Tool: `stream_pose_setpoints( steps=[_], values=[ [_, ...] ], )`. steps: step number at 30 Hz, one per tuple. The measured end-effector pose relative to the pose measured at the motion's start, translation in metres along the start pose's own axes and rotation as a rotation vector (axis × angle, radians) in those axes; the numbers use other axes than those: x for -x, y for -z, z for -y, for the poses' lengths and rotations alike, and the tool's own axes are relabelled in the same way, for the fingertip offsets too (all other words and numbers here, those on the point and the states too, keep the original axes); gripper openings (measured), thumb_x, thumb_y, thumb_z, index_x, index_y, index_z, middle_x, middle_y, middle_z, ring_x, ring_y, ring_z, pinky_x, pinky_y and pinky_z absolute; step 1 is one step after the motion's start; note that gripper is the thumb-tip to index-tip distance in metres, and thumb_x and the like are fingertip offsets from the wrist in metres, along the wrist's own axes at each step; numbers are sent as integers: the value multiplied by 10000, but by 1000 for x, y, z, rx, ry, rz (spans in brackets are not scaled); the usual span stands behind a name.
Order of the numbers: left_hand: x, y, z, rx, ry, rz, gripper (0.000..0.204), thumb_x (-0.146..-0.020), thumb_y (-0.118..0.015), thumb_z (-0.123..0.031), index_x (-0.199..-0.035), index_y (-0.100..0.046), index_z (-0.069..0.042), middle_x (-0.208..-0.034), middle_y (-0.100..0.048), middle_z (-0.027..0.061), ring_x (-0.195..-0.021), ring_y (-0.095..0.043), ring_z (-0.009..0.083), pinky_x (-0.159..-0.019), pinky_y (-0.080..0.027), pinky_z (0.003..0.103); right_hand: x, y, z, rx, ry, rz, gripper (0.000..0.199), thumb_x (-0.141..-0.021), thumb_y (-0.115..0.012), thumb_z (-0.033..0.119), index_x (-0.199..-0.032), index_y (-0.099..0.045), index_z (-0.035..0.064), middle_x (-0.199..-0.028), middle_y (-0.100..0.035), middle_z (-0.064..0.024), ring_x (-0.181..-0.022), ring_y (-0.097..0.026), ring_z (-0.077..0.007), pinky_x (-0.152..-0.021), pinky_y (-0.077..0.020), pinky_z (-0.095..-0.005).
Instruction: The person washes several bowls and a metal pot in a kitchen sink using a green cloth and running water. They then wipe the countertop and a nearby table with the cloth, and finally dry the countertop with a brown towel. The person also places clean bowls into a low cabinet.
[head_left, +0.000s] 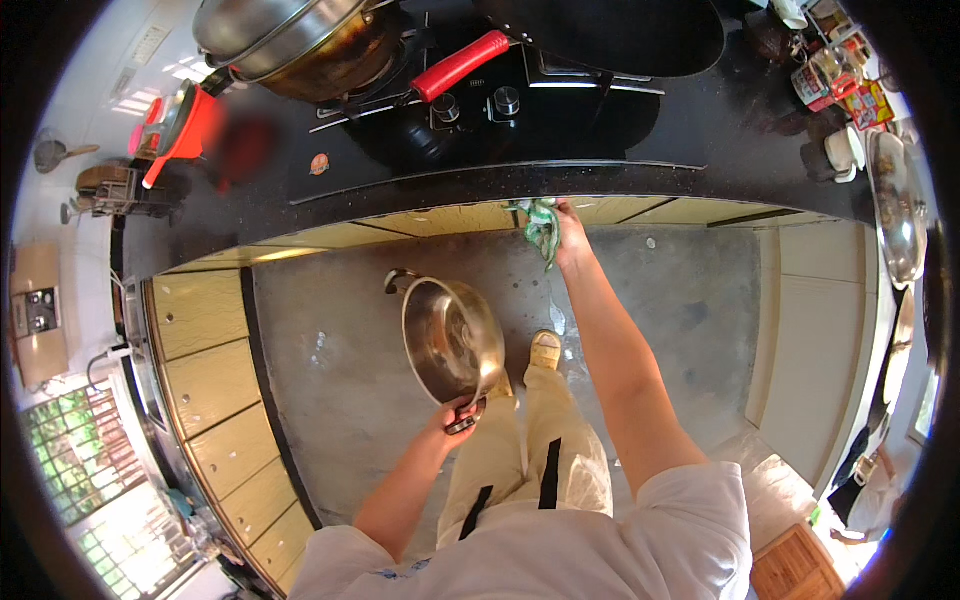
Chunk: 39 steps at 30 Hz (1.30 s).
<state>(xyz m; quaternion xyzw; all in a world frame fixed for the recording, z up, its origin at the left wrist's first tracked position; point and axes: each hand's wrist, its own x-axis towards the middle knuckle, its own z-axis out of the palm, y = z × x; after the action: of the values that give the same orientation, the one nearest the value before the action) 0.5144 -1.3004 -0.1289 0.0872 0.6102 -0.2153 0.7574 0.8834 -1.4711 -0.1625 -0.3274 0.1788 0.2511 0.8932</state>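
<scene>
Steel pan [455,340] hangs over the floor on the near side of the hob [570,135], well apart from it, tilted so that the inside shows; brown patches in it could be residue or reflection, cannot tell. Left hand [450,428] closed round its near handle; the far handle is free and nearer the hob. Right hand [570,235] grips a bunched green-and-white cloth [543,232] just below the hob's front edge, by the yellow cabinet fronts [440,221]. Whether the cloth touches them: not resolved. Step in hand, judged from the pose: cloth in use or being fetched or hung up, pan held aside one-handed. Next move, judged: calls for a firm left grip with the pan clear of the cabinets, and a controlled cloth, wherever it goes. On the hob's left burner, a lidded steel pot [290,45]; at its right, a dark wok [620,35] with a red handle. Black worktop [765,150] runs to either side of the hob.
</scene>
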Motion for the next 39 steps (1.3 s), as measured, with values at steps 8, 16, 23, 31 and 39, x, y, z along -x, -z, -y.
stream_pose_setpoints(
  steps=[8, 16, 23, 31, 39],
  values=[
    [-12, 40, -15, -167, -60, -28, 175, -965, -390, -74, -954, -550, -3, -655, -519, 25, -478, -430, 93, -492, -395, 218, 12, -29, -23, -186, 213, -133, 280, -844, -532, -67, -1085, -506, 73, -971, -632, -83, -770, -640, -192, -606, -526, -300],
    [-17, 85, -19, -212, -54, -127, 149, -949, -428, -77, -964, -567, -27, -758, -600, 47, -592, -543, 116, -511, -452, 245, 71, 12, -38, -134, 166, -186, 320, -878, -509, -7, -1195, -498, 37, -1058, -626, -108, -895, -636, -211, -742, -536, -340],
    [-50, 118, -27, -289, -47, -54, 125, -913, -404, -12, -832, -501, -16, -630, -429, 16, -493, -406, 96, -445, -344, 226, 247, 83, -1, 359, 304, -465, 366, -873, -547, 43, -1238, -559, 70, -1071, -619, -73, -883, -607, -144, -770, -497, -273],
    [-72, -29, -36, -612, 28, -125, 121, -899, -501, -104, -809, -499, -23, -666, -495, 56, -516, -466, 137, -438, -428, 243, 310, 139, 60, 1394, 723, -998, 306, -769, -670, 64, -1065, -681, 138, -1018, -632, -77, -898, -625, -258, -792, -498, -342],
    [-190, -173, -90, -716, 366, 94, 360, -934, -455, -328, -905, -615, -7, -807, -606, 157, -617, -583, 173, -520, -534, 238, 305, 180, 47, 1498, 1106, -1213, 281, -760, -645, 11, -1001, -708, 142, -1092, -575, -96, -926, -612, -258, -763, -517, -350]
  ],
)
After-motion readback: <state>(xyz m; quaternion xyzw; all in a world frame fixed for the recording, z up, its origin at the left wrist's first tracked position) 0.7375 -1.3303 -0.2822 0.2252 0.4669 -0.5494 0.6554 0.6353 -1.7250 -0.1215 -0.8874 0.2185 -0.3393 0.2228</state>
